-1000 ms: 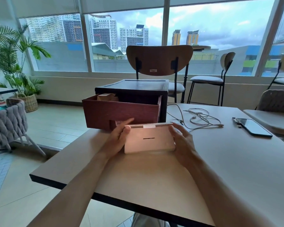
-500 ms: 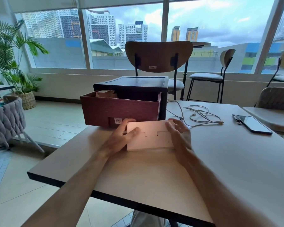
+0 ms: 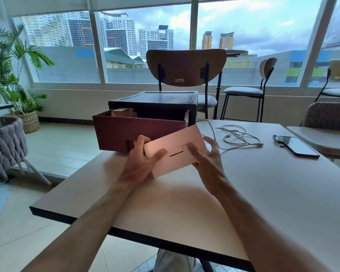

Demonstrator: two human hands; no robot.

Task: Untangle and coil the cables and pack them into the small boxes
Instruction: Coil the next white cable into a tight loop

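Observation:
A small pale pink box (image 3: 175, 150) with a dark slot in its face is lifted off the table and tilted, its right end higher. My left hand (image 3: 141, 160) grips its left end, thumb on the face and fingers behind. My right hand (image 3: 208, 156) holds the right end, with fingers lying across the face. A tangle of white cables (image 3: 238, 136) lies on the table to the right, beyond my right hand. Another small brown box (image 3: 122, 111) sits inside the open drawer.
A dark cabinet (image 3: 153, 99) with a reddish-brown drawer (image 3: 137, 132) pulled out stands at the table's far left edge (image 3: 71, 214). A phone (image 3: 296, 146) lies at the right. Chairs stand beyond and to the right of the table.
The pink box lay flat on the table between my hands; now both hands have lifted it and tilted it, turning the slotted face toward me.

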